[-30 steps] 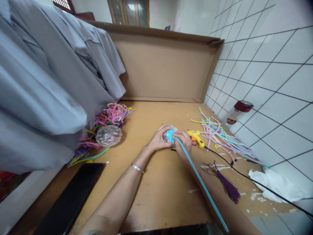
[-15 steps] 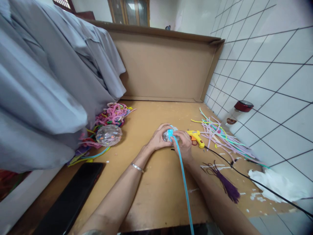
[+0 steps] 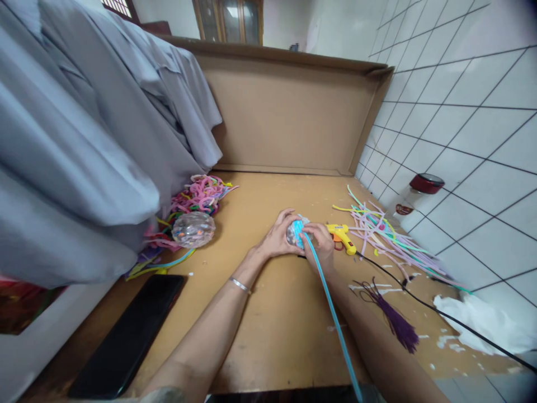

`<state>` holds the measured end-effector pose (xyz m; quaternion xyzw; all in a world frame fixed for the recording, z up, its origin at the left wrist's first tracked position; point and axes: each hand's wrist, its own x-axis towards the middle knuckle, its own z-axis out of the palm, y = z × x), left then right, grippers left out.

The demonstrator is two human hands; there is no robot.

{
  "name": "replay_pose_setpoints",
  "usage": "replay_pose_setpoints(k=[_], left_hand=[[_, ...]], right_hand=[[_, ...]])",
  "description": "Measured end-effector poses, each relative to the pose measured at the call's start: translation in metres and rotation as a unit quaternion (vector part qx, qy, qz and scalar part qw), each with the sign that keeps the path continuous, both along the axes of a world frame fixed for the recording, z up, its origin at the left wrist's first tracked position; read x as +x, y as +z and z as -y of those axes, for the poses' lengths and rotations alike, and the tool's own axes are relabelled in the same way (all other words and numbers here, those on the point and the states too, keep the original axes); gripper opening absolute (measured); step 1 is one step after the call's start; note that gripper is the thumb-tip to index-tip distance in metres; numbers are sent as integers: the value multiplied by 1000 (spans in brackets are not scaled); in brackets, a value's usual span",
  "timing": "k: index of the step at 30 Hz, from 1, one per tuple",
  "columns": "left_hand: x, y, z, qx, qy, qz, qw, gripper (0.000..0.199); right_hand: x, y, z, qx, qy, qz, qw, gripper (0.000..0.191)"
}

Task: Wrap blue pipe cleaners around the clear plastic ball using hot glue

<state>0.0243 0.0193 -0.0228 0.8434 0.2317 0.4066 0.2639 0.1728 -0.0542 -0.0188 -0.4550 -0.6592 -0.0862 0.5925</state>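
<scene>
My left hand (image 3: 278,236) curls around the side of a small clear plastic ball (image 3: 291,234) and steadies it on the table. Blue pipe cleaner covers part of the ball's top. My right hand (image 3: 319,244) pinches the blue pipe cleaner (image 3: 326,280) close to the ball, and its long loose end trails down past the table's front edge. Just right of that hand lies a yellow glue gun (image 3: 342,236) with a black cord. My fingers hide part of the ball.
Another clear ball (image 3: 193,230) sits at left by tangled pipe cleaners (image 3: 201,196). A black phone (image 3: 130,336) lies at front left. Right are loose pipe cleaners (image 3: 381,226), a jar (image 3: 413,196), a purple tassel (image 3: 394,319) and white plastic (image 3: 478,322). A cardboard wall (image 3: 285,112) stands behind.
The whole view has shifted slightly, so things appear a little further right. Both hands keep nearly the same hold on the ball and the blue pipe cleaner.
</scene>
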Motion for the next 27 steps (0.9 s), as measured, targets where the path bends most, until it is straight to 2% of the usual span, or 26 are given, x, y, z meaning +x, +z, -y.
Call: replay_pose_setpoints(k=[2, 7, 11, 18, 27], left_hand=[[1, 1, 2, 6, 10, -1, 1000, 92], [7, 3, 8, 45, 40, 21, 998, 70], [8, 4, 9, 48, 44, 44, 997, 66], [6, 13, 10, -63, 26, 52, 996, 63], [4, 9, 4, -152, -10, 67, 986, 61]], right_hand=[[0, 0, 0, 0, -3, -1, 1000, 8], [1, 2, 1, -6, 2, -13, 1000, 9], [0, 5, 2, -3, 18, -18, 1000, 11], [-1, 13, 8, -11, 26, -28, 999, 10], [-4, 12, 10, -4, 16, -16, 1000, 10]])
